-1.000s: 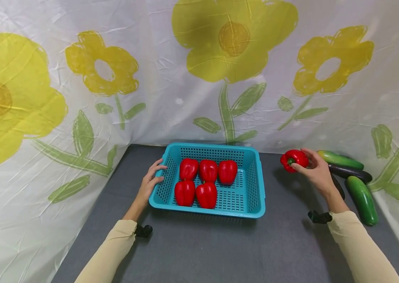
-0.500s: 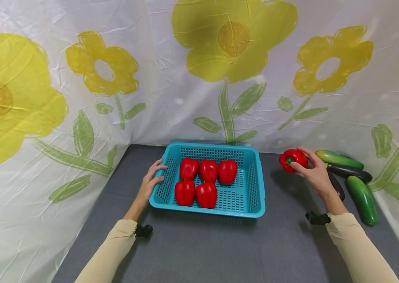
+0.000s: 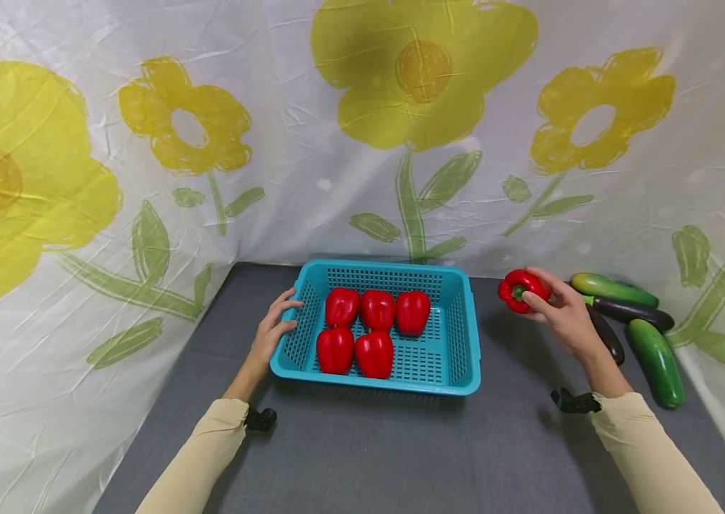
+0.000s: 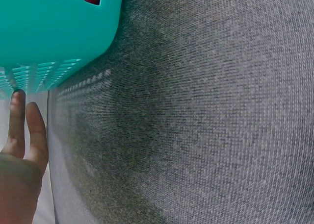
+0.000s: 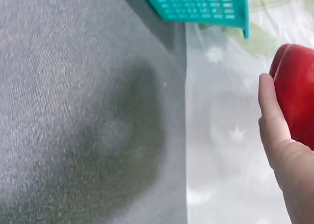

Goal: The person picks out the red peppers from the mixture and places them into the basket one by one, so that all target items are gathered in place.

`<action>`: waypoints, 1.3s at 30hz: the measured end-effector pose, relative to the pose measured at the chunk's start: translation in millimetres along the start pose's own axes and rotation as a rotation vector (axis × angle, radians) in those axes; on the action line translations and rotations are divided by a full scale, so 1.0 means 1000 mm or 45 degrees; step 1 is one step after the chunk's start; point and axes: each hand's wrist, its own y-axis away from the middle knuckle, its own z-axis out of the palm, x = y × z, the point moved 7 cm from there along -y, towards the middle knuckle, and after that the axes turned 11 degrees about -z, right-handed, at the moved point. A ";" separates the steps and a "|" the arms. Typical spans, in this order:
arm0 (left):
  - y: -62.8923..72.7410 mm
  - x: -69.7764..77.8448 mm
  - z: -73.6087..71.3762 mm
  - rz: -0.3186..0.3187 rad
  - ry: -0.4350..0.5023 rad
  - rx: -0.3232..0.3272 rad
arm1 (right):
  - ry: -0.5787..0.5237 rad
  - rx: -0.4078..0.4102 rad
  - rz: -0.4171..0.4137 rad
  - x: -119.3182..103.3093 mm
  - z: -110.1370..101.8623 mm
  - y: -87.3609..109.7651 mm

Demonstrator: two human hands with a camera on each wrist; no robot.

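My right hand (image 3: 561,314) grips a red bell pepper (image 3: 513,291), held up over the table's right side with its green stem facing the left front. In the right wrist view, the bell pepper (image 5: 299,94) lies against the fingers at the right edge. My left hand (image 3: 268,332) rests at the left rim of a blue plastic basket (image 3: 375,385), its fingertips over the edge. The left wrist view shows two straight fingers (image 4: 37,128) at the basket's slotted wall (image 4: 44,74). Several red bell peppers (image 3: 378,310) lie in two rows in the basket's left and middle part.
At the right, beyond my right hand, lie a yellow-green vegetable (image 3: 613,288), a dark eggplant (image 3: 635,313), another dark long one (image 3: 606,335) and a green cucumber-like vegetable (image 3: 656,364). A flowered white cloth (image 3: 298,200) hangs behind the grey table (image 3: 368,450).
My right hand has moved left with the red bell pepper, away from the vegetables at the right and nearer the basket. The left hand and the basket have stayed in place.
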 end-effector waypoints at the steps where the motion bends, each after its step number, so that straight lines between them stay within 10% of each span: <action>1: 0.000 0.000 0.000 -0.001 0.000 0.000 | 0.005 0.000 -0.005 -0.001 0.001 0.000; 23: -0.001 -0.002 0.000 -0.025 0.015 0.005 | 0.382 0.005 -0.047 -0.020 0.022 0.004; 39: -0.001 0.000 0.000 -0.022 -0.013 0.016 | 0.436 -0.196 -0.040 -0.035 0.056 0.010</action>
